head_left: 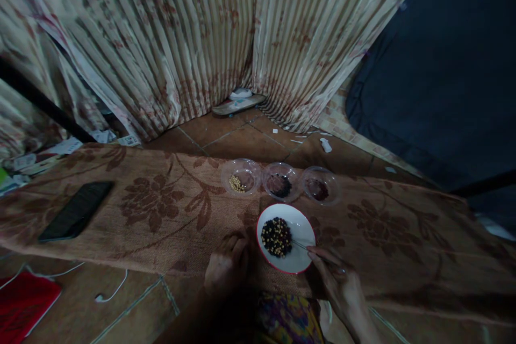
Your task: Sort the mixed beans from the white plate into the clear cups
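Note:
A white plate with a red rim [303, 224] lies on the cloth-covered table, bearing a mixed heap of dark and pale yellow beans [276, 237]. My right hand [336, 274] is closed on thin metal tweezers [299, 245], whose tips reach the right side of the heap. Left of the plate, my left hand [228, 263] rests on the cloth with its fingers curled in and nothing visible in them. Three clear plastic cups stand in a row behind the plate: the left cup [250, 173] holds yellow beans, the middle cup [278, 170] black ones, the right cup [322, 176] dark reddish ones.
A dark phone [76, 211] lies at the table's left on the brown floral cloth [161, 236]. Beyond the table are a skateboard [237, 106], striped curtains [193, 37] and scraps on the tiled floor. A white cable [116, 290] and a red item [24, 301] lie at lower left.

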A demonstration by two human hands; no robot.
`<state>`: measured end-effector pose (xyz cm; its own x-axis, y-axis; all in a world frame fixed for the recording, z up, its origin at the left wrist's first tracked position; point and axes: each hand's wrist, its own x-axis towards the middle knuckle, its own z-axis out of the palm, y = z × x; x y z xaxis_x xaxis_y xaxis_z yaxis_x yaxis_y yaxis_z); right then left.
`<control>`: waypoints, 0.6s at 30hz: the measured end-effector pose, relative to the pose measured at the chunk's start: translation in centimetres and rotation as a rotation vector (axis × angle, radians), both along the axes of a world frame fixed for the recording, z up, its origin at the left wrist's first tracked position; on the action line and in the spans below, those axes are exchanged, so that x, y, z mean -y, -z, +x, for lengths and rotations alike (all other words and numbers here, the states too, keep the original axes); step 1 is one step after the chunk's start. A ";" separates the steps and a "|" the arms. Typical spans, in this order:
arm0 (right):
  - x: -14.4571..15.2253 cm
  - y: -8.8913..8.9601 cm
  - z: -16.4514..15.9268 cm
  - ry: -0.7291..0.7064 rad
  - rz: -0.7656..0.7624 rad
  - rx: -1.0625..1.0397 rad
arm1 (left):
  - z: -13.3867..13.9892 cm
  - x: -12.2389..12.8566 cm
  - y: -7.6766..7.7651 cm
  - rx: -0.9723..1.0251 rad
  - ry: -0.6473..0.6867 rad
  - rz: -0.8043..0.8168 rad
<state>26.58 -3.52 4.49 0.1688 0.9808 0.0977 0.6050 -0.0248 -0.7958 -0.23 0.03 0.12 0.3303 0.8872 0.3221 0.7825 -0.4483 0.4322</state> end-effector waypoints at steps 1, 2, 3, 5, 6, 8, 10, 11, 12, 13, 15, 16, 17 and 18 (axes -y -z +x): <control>0.0 0.2 0.1 -0.004 0.005 0.002 | 0.0 0.0 0.0 0.001 -0.002 -0.004; 0.0 0.4 0.1 -0.013 0.007 0.006 | 0.0 0.0 0.0 0.003 -0.004 -0.007; 0.0 0.4 0.2 -0.021 0.007 0.010 | 0.0 0.0 0.0 0.004 -0.005 -0.012; 0.0 0.4 0.2 -0.028 0.010 0.015 | 0.0 0.0 0.0 0.004 -0.006 -0.022; 0.0 0.3 0.2 -0.027 0.013 0.013 | 0.0 0.0 0.1 0.004 -0.007 -0.027; 0.0 0.1 0.1 -0.012 0.015 0.002 | 0.0 0.0 0.1 0.004 -0.006 -0.031; 0.1 0.1 0.1 0.012 0.018 -0.020 | 0.0 0.1 0.2 0.006 -0.008 -0.031; 0.2 0.1 0.1 0.025 0.019 -0.031 | 0.0 0.1 0.2 0.008 -0.008 -0.030; 0.3 0.2 0.2 0.039 0.021 -0.041 | 0.0 0.1 0.3 0.010 -0.008 -0.025; 0.4 0.3 0.2 0.052 0.026 -0.052 | -0.1 0.0 0.4 0.010 -0.008 -0.017; 0.5 0.5 0.5 0.083 0.030 -0.075 | -0.1 -0.1 0.7 0.009 -0.006 0.008; 0.5 0.5 0.6 0.100 0.027 -0.088 | -0.1 -0.1 0.8 0.009 -0.005 0.026; 0.4 0.5 0.6 0.115 0.021 -0.103 | -0.1 -0.2 0.9 0.009 -0.003 0.045; 0.4 0.4 0.7 0.123 0.011 -0.115 | -0.1 -0.2 0.9 0.009 -0.002 0.061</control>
<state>27.26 -3.88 4.10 0.2980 0.9511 0.0815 0.5027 -0.0838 -0.8604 -0.37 0.27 -0.81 0.3253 0.8664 0.3788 0.7796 -0.4724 0.4111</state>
